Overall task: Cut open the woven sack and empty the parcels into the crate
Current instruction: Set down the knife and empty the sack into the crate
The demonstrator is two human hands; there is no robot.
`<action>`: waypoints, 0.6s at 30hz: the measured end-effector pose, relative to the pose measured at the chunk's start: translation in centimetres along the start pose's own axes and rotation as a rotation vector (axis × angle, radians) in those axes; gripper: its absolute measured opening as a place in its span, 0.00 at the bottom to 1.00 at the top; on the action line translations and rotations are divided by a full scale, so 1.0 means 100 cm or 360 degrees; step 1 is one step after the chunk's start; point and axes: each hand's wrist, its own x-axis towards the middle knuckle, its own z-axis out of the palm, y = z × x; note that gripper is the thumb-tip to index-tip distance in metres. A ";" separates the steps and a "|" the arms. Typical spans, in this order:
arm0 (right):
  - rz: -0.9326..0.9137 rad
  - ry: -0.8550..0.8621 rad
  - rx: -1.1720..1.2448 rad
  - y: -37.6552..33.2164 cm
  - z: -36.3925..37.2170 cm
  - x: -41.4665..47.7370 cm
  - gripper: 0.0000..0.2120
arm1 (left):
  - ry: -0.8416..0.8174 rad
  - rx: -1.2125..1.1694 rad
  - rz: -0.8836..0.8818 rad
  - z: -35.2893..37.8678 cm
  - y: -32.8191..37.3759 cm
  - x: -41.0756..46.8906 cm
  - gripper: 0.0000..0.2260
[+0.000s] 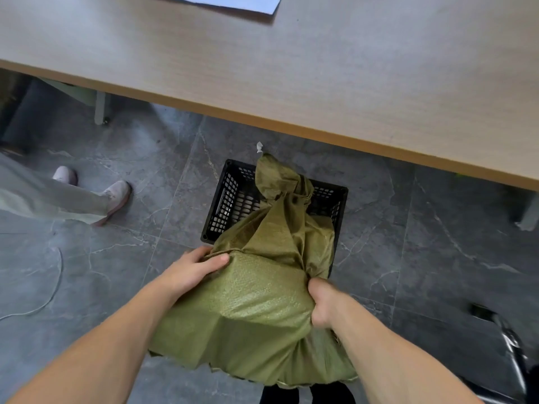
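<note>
Olive-green woven sack (256,295), coarse and crinkled, bulging and angular at its near end, held above a black plastic crate (233,196); tied, twisted neck of the sack (274,179) draped over the crate's far rim, with a scrap of white tape (259,147) at its tip; sack still closed, contents hidden. Crate of open lattice walls, standing on dark grey marbled floor tiles (423,258); interior mostly covered by the sack, so contents cannot be told. Left hand (195,269) pressed on the sack's left upper corner, fingers curled over the fabric and clasping it; right hand (322,306) closed in a fist around a bunch of fabric on the sack's right side. Pale wood-grain table (291,68) with a lighter banded edge running diagonally just beyond the crate's far rim; sheet of white paper (233,2) at the table's far edge. Bare floor left and right of the crate; thin pale cord (55,290) looping on the tiles at left; another person's trouser leg and light shoes (116,196) farther left; glossy black bag (510,345) at lower right.
</note>
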 end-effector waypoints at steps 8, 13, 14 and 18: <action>0.0090 -0.0236 0.0332 0.030 0.002 -0.014 0.24 | -0.0399 0.0037 -0.0195 -0.018 -0.035 -0.038 0.65; -0.0067 -0.0236 0.0531 0.016 -0.005 -0.012 0.23 | -0.0167 -0.0220 -0.0279 -0.025 -0.060 -0.042 0.61; -0.0090 -0.0244 0.0544 0.013 -0.005 -0.012 0.22 | -0.0187 -0.0260 -0.0307 -0.023 -0.063 -0.043 0.57; -0.0223 -0.0185 0.0589 0.008 0.003 -0.009 0.21 | -0.0380 -0.0334 -0.0338 -0.016 -0.060 -0.046 0.48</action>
